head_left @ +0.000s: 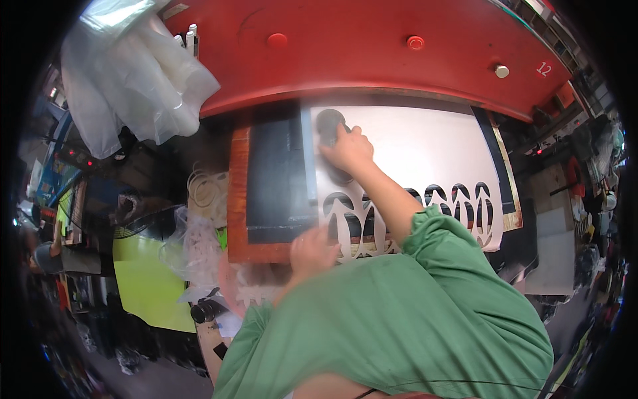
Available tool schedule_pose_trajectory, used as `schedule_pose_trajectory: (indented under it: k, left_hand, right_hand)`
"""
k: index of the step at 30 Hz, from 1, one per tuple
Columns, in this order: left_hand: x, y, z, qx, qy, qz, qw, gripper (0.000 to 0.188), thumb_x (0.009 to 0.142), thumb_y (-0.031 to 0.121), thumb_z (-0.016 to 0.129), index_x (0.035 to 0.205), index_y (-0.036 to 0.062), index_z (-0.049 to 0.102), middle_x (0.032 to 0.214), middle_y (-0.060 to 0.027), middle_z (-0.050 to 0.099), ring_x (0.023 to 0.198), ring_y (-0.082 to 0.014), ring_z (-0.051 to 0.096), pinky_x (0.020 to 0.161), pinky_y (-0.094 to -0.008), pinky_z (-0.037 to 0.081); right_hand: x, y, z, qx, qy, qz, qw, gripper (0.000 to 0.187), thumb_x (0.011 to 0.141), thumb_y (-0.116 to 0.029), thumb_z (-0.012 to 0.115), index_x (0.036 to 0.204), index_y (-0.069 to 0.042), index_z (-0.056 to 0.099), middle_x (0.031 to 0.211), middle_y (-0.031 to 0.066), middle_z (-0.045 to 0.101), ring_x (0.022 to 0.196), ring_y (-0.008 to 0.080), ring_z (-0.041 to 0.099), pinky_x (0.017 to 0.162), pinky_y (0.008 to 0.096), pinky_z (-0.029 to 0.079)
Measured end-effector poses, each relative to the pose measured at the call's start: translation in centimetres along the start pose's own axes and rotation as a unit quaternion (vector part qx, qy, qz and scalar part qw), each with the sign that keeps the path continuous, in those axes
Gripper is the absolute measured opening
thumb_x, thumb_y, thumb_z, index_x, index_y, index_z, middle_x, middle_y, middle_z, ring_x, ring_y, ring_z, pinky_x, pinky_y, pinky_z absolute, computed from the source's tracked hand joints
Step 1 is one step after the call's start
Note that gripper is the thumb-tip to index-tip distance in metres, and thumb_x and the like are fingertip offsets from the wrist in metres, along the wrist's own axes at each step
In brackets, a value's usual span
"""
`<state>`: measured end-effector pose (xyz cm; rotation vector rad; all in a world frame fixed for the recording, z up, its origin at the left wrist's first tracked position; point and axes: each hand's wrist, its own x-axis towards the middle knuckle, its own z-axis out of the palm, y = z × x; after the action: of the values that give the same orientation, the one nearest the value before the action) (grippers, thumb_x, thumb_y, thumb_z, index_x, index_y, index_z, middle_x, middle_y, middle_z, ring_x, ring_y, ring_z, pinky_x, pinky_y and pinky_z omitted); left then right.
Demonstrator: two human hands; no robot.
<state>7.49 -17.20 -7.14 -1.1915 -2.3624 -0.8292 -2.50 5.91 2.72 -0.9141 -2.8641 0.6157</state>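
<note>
- Right hand (349, 151): on the die (329, 124), digits set apart over its right side — whether they pinch its rim I cannot tell.
- Die: under that hand and just left of it, near the sheet's (425, 143) far left corner; apparently placed there to stay clear of the cut-outs (482, 209) along the near edge.
- Left hand (312, 250): blurred by the sheet's near left corner, maybe steadying it — grip unclear; the die lies beyond it.
</note>
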Motion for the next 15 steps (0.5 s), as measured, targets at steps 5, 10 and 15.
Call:
schedule_pose_trajectory:
  k: [5,10,15]
  left_hand:
    - [0.0,-0.1,0.5,0.029,0.001,-0.006,1.000,0.056,0.073,0.034,0.075,0.119,0.0042,0.061,0.086,-0.0095,0.062,0.077,-0.0279,0.060,0.069,-0.0409,0.047]
    - [2.3,-0.6,1.2,0.032,0.018,0.005,0.999,0.054,0.073,0.032,0.074,0.115,0.0006,0.063,0.069,-0.0076,0.056,0.061,-0.0266,0.056,0.056,-0.0393,0.045]
    - [6.1,-3.3,3.9,0.051,0.056,0.023,0.997,0.052,0.076,0.033,0.071,0.118,0.0016,0.063,0.070,-0.0072,0.056,0.063,-0.0265,0.056,0.057,-0.0390,0.044]
  right_hand:
    - [-8.7,9.8,-1.8,0.089,0.089,-0.202,0.971,0.045,0.086,-0.026,0.069,0.123,-0.002,0.059,0.110,0.0186,0.060,0.097,0.0354,0.060,0.085,0.0419,0.049]
    - [-16.8,19.3,-1.0,-0.043,0.200,-0.257,0.945,0.049,0.070,-0.031,0.077,0.108,-0.004,0.064,0.104,0.0129,0.060,0.101,0.0315,0.056,0.086,0.0461,0.043]
    - [-11.8,20.2,0.3,-0.062,0.221,-0.285,0.931,0.045,0.072,-0.035,0.073,0.106,-0.008,0.065,0.106,0.0111,0.059,0.101,0.0298,0.056,0.088,0.0443,0.041]
